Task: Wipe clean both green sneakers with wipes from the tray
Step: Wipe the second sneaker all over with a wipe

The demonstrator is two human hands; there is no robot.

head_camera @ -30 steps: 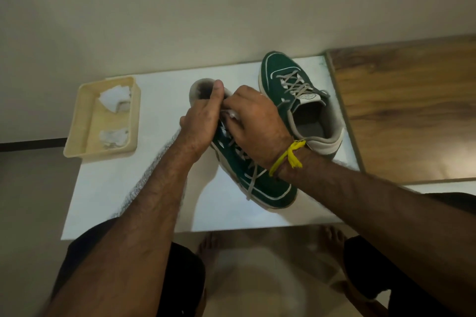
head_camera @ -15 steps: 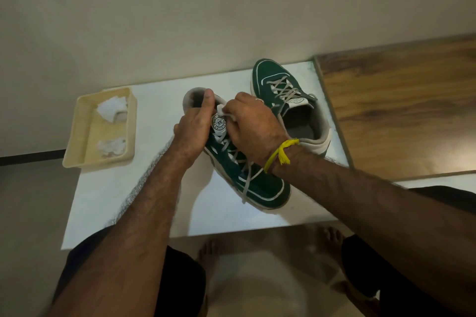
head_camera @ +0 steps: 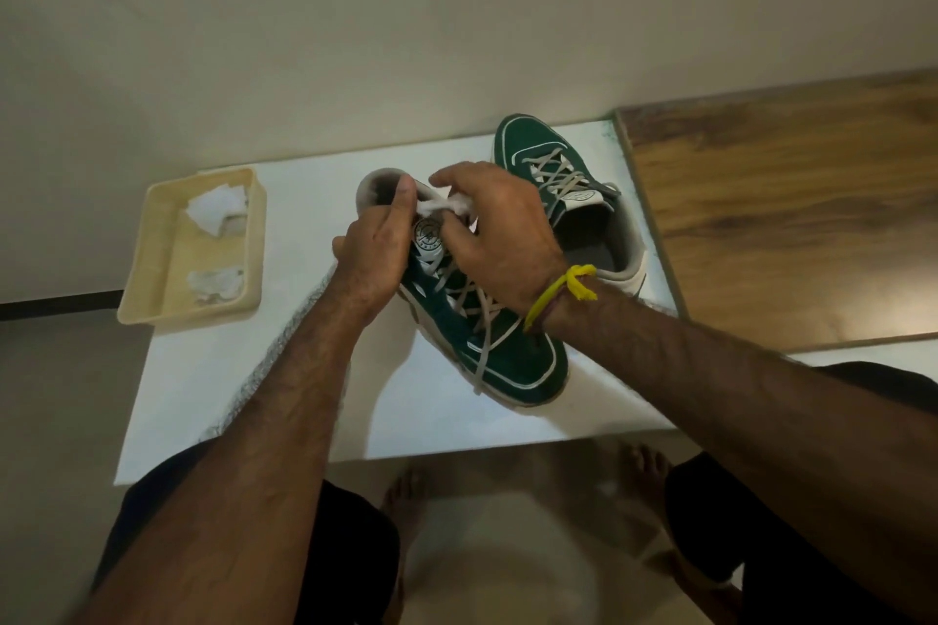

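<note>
Two green sneakers lie on a white board. The near sneaker points its toe toward me, its grey heel collar at the far end. My left hand grips this sneaker at the collar, thumb up along the heel opening. My right hand holds a crumpled white wipe against the collar beside the tongue's round label. The second sneaker rests behind and to the right, toe pointing away, untouched. A beige tray at the board's left holds two crumpled white wipes.
A wooden surface adjoins the board on the right. A plain wall rises behind. My bare feet and dark shorts show below the board's near edge, on a pale floor.
My right hand has shifted with the wipe from over the tongue toward the far collar edge, uncovering the round label. The left hand keeps its grip on the heel.
</note>
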